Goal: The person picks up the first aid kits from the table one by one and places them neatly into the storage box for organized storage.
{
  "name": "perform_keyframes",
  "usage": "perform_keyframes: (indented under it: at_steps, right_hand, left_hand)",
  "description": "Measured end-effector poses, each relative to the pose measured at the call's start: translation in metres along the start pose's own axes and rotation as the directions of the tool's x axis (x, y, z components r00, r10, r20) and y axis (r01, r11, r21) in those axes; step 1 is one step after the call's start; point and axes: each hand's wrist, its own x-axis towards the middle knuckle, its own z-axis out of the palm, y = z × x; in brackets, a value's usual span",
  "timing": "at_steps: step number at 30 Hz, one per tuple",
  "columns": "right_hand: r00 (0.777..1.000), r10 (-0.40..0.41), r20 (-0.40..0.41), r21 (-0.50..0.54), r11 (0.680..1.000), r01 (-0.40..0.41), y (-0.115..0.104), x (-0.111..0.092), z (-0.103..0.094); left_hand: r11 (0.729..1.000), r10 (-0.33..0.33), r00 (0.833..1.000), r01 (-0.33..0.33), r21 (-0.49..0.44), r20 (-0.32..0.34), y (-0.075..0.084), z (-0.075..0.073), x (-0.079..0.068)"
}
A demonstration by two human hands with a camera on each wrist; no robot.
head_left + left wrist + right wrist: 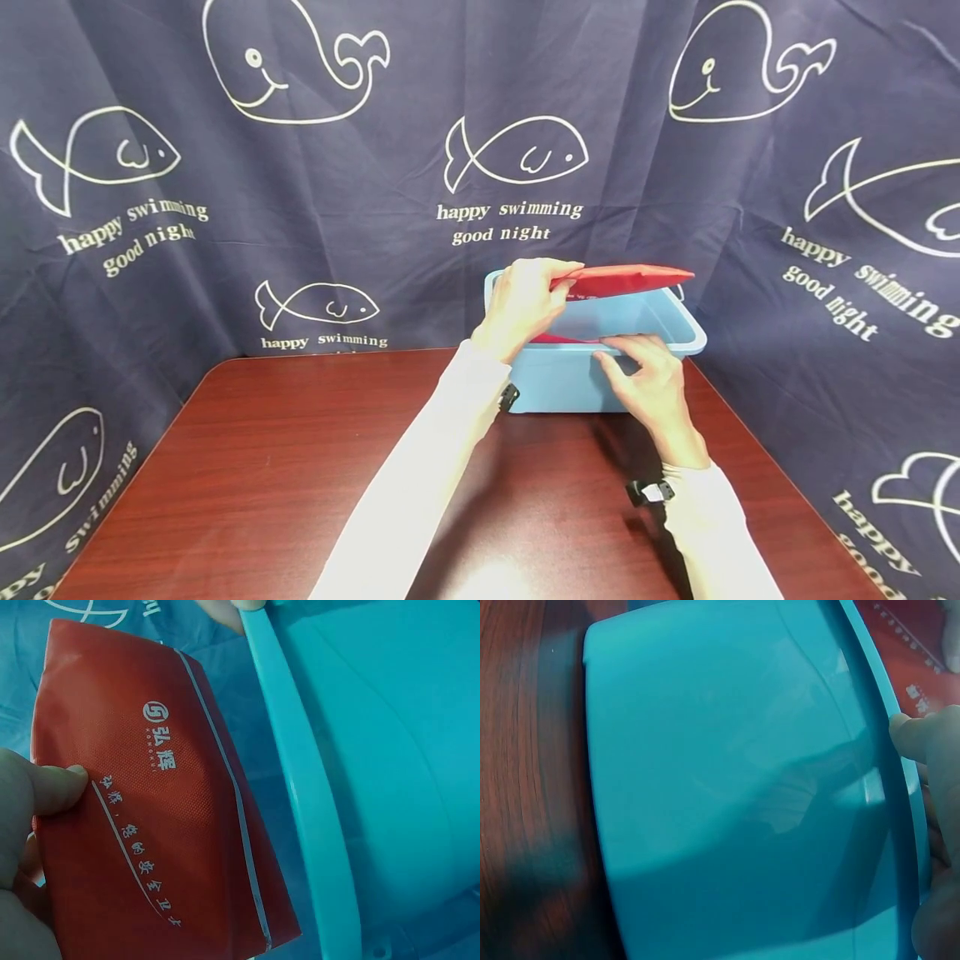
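Note:
In the head view my left hand is raised over the left side of a light blue plastic bin, pinching a flat red fabric pouch by its edge. White lettering, a logo and a pale stripe mark the pouch in the left wrist view, where the thumb presses on its face. My right hand grips the bin's front rim, thumb outside and fingers reaching over it. A strip of red shows just inside that rim; what it belongs to is hidden.
The bin stands at the back right of a reddish-brown wooden table. Behind and on both sides hangs a dark blue curtain printed with fish and whales. Each wrist wears a small black strap device.

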Motion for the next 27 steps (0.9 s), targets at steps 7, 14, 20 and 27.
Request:
perform_keyframes:
  at_steps: [7,14,20,27]
  right_hand:
    - [1.000,0.003,0.009,-0.003,1.000,-0.003,0.000,0.002,-0.002]
    - [1.000,0.006,0.029,-0.005,1.000,-0.006,0.001,0.000,-0.002]
    - [0.999,0.000,0.035,-0.004,1.000,0.000,0.002,0.000,-0.001]
    - [1.000,-0.010,0.006,0.013,1.000,0.010,0.001,0.000,0.000]
  left_hand:
    - [0.999,-0.040,0.998,0.040,0.003,0.041,0.001,0.008,0.006]
    - [0.997,-0.079,0.995,0.078,0.030,0.064,-0.006,0.017,0.006]
    - [0.992,-0.118,0.989,0.114,0.049,0.089,-0.008,0.021,0.006]
    - [0.988,-0.145,0.983,0.138,0.068,0.108,-0.007,0.024,0.008]
